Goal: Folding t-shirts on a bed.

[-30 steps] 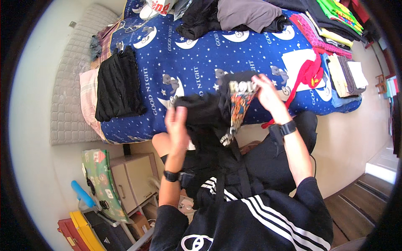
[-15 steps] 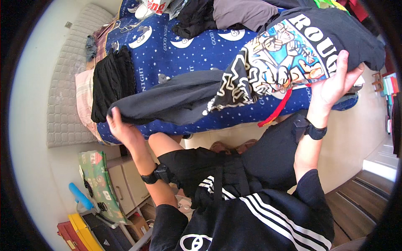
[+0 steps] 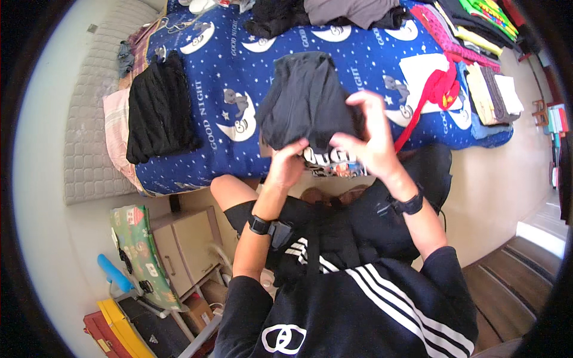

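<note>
The left hand (image 3: 285, 170) pinches the near edge of a dark shirt (image 3: 307, 101) at the bed (image 3: 230, 160) front; the right hand (image 3: 379, 146) curves beside it, thumb and fingers apart. Folding seems under way; next calls for squaring edges.

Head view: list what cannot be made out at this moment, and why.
All in the head view:
Dark shirt: the rest of its print, hidden by its folds.
Left hand: most fingertips, hidden by the shirt.
Right hand: whether it touches the shirt; blurred, overlapping.
Grey garment: far end, cut off by the top edge.
</note>
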A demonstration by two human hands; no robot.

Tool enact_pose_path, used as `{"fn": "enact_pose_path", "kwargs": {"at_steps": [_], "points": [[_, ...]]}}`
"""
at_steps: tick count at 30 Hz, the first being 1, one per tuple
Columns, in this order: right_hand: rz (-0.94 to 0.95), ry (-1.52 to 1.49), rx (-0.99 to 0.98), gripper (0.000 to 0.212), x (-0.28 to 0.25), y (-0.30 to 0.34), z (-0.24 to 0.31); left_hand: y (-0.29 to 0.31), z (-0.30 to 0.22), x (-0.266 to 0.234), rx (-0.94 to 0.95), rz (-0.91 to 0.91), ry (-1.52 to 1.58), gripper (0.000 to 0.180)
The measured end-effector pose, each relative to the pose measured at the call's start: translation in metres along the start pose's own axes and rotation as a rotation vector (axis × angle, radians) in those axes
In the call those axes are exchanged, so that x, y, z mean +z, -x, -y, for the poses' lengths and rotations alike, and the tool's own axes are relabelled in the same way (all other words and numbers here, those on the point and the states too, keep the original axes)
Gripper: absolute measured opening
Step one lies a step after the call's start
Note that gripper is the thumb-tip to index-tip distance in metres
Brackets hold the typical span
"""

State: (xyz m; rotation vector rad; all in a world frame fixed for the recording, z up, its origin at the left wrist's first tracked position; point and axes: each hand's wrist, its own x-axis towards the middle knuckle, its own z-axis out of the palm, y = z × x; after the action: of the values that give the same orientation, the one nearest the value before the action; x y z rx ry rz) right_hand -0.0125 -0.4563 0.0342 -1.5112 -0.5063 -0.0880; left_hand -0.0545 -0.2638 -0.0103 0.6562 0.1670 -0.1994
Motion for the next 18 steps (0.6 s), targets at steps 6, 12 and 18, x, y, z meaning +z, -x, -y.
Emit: {"fn": "enact_pose_path", "kwargs": {"at_steps": [6,12,18], "points": [[-0.254,0.056,0.135,0.055,-0.042,-0.011,-0.007,0.007,-0.04,0.006,0.184,0.108,-0.209,0.055],[-0.548,0.788,-0.351,0.033,-0.058,-0.006,-0.009,0.003,-0.056,-0.011,0.384,-0.138,-0.465,0.017],[-1.048,0.655,-0.311,0.017,-0.119,-0.006,-0.017,0.011,-0.128,-0.049,0.896,-0.514,-0.712,0.012]]}}
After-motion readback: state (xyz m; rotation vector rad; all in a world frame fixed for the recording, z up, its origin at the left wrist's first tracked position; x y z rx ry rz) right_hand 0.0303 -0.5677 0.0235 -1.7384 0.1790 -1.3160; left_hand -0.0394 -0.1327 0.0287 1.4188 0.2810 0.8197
